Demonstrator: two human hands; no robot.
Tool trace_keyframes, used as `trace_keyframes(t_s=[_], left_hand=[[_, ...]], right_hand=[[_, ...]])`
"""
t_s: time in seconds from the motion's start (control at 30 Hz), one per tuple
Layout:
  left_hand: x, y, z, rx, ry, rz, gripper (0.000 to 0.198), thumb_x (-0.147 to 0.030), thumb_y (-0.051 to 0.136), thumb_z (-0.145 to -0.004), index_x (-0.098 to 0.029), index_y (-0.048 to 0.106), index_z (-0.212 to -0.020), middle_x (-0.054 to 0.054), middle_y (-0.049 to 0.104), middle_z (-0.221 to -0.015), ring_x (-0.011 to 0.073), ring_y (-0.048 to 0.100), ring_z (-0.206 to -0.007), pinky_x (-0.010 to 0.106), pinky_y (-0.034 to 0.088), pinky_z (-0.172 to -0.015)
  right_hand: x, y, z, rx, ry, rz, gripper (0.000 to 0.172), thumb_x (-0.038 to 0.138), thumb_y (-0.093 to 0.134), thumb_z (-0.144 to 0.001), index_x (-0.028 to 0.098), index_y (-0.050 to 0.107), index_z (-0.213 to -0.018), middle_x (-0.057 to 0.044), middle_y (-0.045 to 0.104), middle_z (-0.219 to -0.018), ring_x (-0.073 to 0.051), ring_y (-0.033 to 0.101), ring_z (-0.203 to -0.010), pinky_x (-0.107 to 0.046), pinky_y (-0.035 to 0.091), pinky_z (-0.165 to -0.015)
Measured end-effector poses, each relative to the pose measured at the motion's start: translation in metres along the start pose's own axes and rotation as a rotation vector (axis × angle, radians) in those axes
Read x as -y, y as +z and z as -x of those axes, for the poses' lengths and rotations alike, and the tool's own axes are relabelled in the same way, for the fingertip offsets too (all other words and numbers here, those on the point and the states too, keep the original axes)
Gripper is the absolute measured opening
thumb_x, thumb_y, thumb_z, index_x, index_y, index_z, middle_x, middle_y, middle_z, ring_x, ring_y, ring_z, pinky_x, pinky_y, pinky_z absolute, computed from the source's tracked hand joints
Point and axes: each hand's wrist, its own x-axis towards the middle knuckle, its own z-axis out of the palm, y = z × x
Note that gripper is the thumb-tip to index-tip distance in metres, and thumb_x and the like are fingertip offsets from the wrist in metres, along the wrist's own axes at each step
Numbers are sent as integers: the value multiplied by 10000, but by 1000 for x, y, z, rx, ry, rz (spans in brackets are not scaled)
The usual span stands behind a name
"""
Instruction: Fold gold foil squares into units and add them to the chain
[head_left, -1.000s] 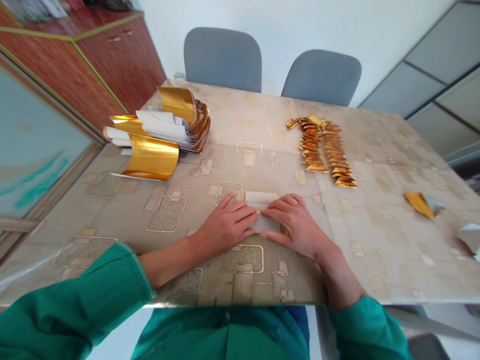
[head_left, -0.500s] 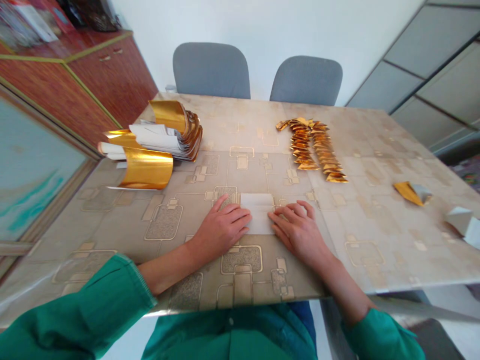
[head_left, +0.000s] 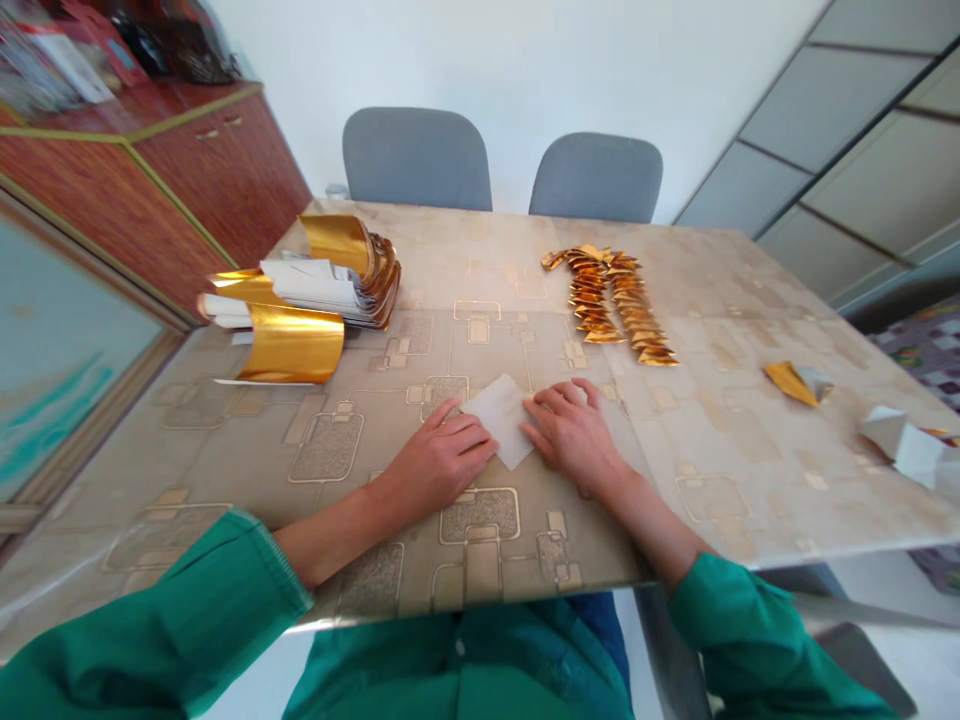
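White sheet [head_left: 500, 422] lies flat on the table [head_left: 750, 500] between my hands, turned at a slant with one corner pointing toward me. My left hand [head_left: 439, 462] is flat and palm down, fingers slightly spread, with the fingertips [head_left: 480, 445] at the sheet's lower left edge. My right hand [head_left: 571, 436] is also flat and relaxed, fingers loosely spread, right beside the sheet's right edge. Neither hand pinches or lifts it, and the hands are apart, not pressed together. Best to keep the fingers flat and the pressure light and even from both sides, since a thin sheet can slide or crease under a fingertip. Curled foil sheets [head_left: 300, 310] sit up on the left, a row of folded gold pieces [head_left: 607, 305] lies ahead, and a loose gold piece [head_left: 787, 384] lies out to the right.
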Motion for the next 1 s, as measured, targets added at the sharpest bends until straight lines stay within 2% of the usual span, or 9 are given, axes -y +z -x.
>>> trace_keyframes(t_s=[0.2,0.37,0.5,0.6,0.67,0.8,0.9,1.0], left_hand=[[-1,3,2,-2,30,51,222,-173,477,-981,-180,681,-1071,44,722,-977,177,630,-1021,451,289,-1168],[4,2,2,37,-13,121,230,-203,493,-981,-206,691,-1097,50,716,-1061,187,626,-1038,445,364,-1115],[21,1,4,-11,-173,124,254,-228,510,-975,-183,673,-1164,93,655,-1255,226,591,-1123,435,446,-1032],[34,2,5,-15,-312,67,295,-254,523,-973,-166,638,-1229,118,626,-1317,270,557,-1195,530,400,-1063],[38,2,5,0,-309,83,283,-241,497,-985,-176,643,-1219,107,630,-1319,265,549,-1219,556,363,-1087],[37,1,3,12,-227,150,269,-176,473,-977,-207,664,-1164,82,636,-1314,239,547,-1232,540,340,-1111],[32,-2,2,-19,-294,197,263,-218,510,-966,-171,620,-1201,110,637,-1295,240,551,-1221,506,371,-1107],[29,-2,1,-28,-372,213,381,-280,506,-971,-131,520,-1321,153,593,-1346,253,525,-1262,499,379,-1107]], right_hand=[[16,5,-18,-4,61,47,301,457,589,-924,172,676,-969,-139,646,-1053,-303,494,-1039,-470,320,-946],[15,13,-13,-47,89,21,345,487,571,-931,190,659,-1082,-132,622,-1015,-286,484,-976,-438,333,-866],[4,14,-9,-22,80,-44,398,489,585,-927,209,629,-1205,-121,617,-1075,-279,502,-1006,-449,328,-923],[-5,15,-8,-21,49,-115,457,460,611,-918,186,592,-1283,-119,619,-1112,-277,515,-1051,-451,329,-966],[-10,16,-7,-44,25,-165,487,442,627,-912,173,567,-1314,-115,629,-1134,-272,525,-1074,-446,335,-978],[-18,18,-5,-72,-24,-259,383,415,646,-905,204,617,-1224,-101,646,-1170,-260,548,-1103,-447,353,-991],[-21,17,-6,-59,-69,-287,301,381,648,-908,217,648,-1160,-95,652,-1178,-249,555,-1116,-452,360,-1003],[-27,13,-7,-30,-120,-306,298,369,638,-918,215,649,-1172,-93,654,-1193,-241,557,-1116,-449,368,-1010]])
